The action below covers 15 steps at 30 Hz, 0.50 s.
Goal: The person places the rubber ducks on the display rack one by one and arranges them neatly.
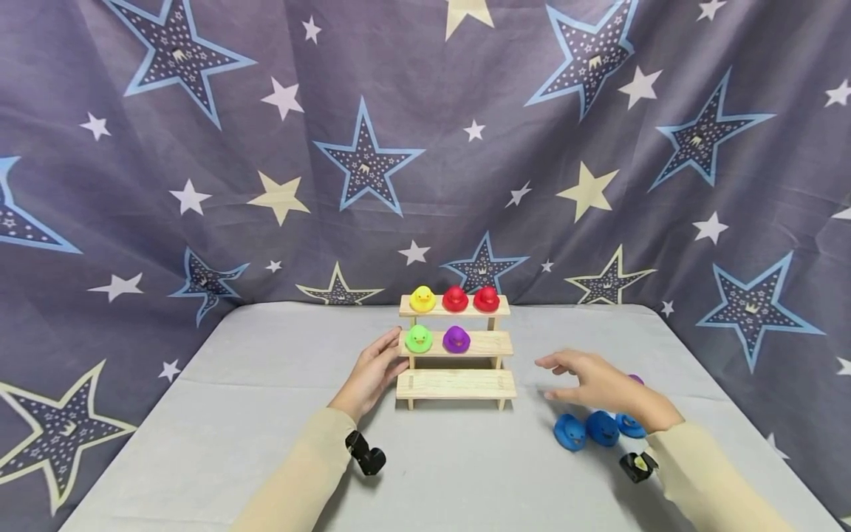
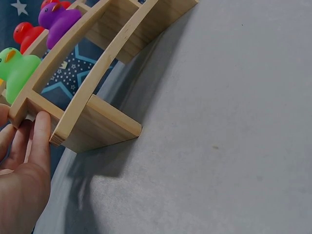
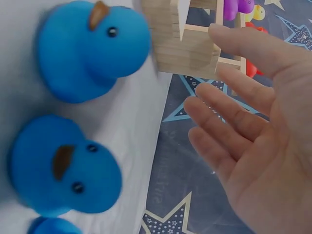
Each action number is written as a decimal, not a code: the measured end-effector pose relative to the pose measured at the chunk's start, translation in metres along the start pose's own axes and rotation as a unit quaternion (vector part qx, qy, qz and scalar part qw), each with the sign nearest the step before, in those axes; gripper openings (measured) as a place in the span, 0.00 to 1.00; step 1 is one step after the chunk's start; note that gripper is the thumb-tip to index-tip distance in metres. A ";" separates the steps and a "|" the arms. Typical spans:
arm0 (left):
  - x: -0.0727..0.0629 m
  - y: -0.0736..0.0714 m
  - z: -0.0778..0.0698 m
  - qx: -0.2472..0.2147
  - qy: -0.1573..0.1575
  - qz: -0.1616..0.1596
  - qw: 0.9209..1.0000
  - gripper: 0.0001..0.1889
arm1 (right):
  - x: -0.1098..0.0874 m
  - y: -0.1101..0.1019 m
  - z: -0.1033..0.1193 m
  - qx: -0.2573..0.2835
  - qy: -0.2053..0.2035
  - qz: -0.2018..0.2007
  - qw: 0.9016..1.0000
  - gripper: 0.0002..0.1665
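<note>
Easy does it with the wooden stand (image 1: pixel 455 383), imo
Left hand (image 1: pixel 372 373) has its fingers grasping the stand's left end; I'd steady it gently or the shelved ducks (image 1: pixel 455 299) might wobble. Right hand (image 1: pixel 585 377) has loose fingers, holding nothing, near the blue ducks (image 1: pixel 603 428) on the surface (image 1: pixel 465 473) right of the stand; I'd pinch those mid-body. They're chunky, smooth little guys with brownish beaks (image 3: pixel 62 162).

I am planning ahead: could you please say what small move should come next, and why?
Probably move the right hand to the leftmost blue duck in the head view: that hand is empty, the duck is close by, and the middle shelf has bare room beside its purple duck.
</note>
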<state>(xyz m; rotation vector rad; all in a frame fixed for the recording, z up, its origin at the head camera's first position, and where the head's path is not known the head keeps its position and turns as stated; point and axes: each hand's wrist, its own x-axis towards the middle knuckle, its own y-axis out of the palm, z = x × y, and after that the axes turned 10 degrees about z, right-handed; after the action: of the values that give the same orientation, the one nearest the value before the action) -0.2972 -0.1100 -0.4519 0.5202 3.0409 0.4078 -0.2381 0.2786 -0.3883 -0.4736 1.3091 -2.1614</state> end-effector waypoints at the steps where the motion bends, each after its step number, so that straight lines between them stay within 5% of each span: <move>1: 0.000 0.000 0.000 0.000 -0.001 0.000 1.000 0.29 | -0.002 0.001 -0.001 -0.001 -0.002 0.001 1.000 0.29; 15: 0.000 0.000 0.001 -0.006 0.002 -0.002 1.000 0.29 | -0.025 0.021 -0.012 0.027 -0.009 0.026 0.999 0.27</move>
<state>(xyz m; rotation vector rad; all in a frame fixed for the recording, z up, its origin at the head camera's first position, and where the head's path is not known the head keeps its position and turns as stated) -0.2973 -0.1097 -0.4527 0.5137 3.0414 0.4265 -0.2191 0.2954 -0.4125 -0.4324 1.2371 -2.1394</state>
